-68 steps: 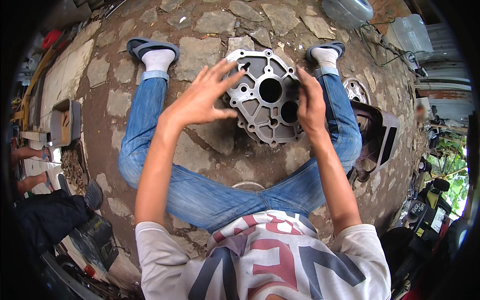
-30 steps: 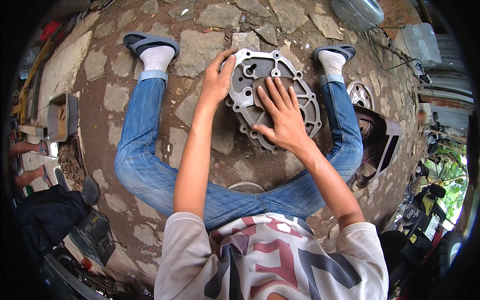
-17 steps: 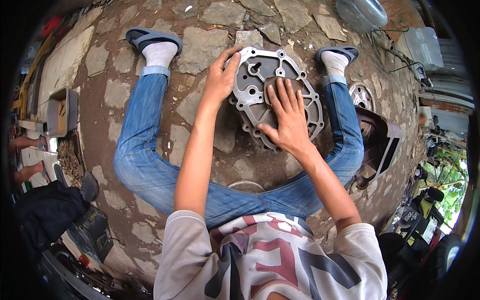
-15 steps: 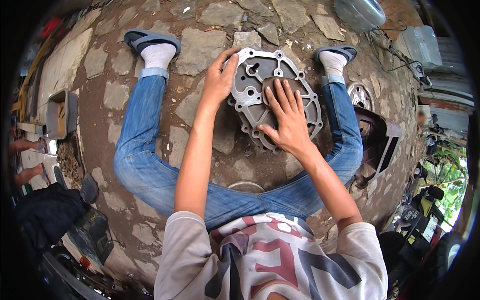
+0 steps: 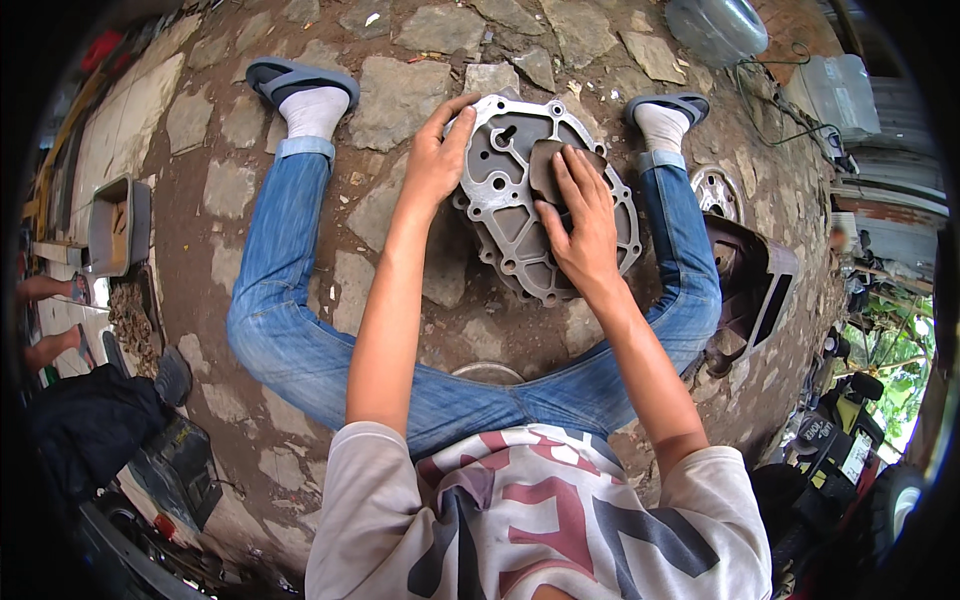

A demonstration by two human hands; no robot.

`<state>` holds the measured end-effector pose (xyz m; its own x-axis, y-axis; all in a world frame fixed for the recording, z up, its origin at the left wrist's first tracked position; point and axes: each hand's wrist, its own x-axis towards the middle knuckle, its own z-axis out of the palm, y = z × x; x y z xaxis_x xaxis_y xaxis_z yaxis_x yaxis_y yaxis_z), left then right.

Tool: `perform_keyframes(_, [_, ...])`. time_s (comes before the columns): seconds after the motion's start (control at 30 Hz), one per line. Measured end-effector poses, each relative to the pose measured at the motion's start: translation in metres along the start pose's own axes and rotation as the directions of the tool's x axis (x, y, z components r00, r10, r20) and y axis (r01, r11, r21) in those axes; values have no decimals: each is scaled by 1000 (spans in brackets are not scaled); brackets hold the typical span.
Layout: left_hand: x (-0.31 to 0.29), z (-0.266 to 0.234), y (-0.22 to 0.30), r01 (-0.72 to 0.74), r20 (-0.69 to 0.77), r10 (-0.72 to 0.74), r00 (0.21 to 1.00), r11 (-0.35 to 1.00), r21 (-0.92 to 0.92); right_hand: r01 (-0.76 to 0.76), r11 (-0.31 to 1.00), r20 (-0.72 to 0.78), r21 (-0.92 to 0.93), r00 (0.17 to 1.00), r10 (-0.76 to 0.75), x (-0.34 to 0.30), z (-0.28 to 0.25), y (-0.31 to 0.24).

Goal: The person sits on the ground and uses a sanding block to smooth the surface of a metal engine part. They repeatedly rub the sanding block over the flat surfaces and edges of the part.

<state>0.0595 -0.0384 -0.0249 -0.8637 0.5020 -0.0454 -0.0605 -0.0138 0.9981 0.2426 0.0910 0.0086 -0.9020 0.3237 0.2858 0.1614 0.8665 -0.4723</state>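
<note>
A grey cast-metal housing cover, with a ribbed face and bolt holes round its rim, is tilted up between my legs. My left hand is closed round its upper left edge, with the thumb on the near side. On the right part of the face, my right hand holds a dark brown sheet that looks like sandpaper. Its fingers are together over the sheet and the thumb lies at the sheet's lower left edge. The palm hides part of both the sheet and the cover.
My jeans-clad legs spread on either side over uneven stone paving. Right of my right leg are a round metal wheel-like part and a dark metal casing. A grey tub stands at the left; another person's feet show beside it.
My right hand has slid slightly, its spread fingers have drawn together and the brown sheet has shifted upward with it, baring more of the cover. My left hand keeps its place.
</note>
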Motion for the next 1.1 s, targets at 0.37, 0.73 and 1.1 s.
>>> perform_keyframes(0.37, [39,18,52,-230,229,93,969,674,702,91,993,81,-73,993,-85,-13,-4,-1])
perform_keyframes(0.73, [40,25,40,-211,196,91,976,605,768,101,989,160,-112,984,-82,-23,-1,-9])
perform_keyframes(1.1, [24,28,37,-199,88,234,968,506,839,96,982,56,-164,995,-87,-15,9,-10])
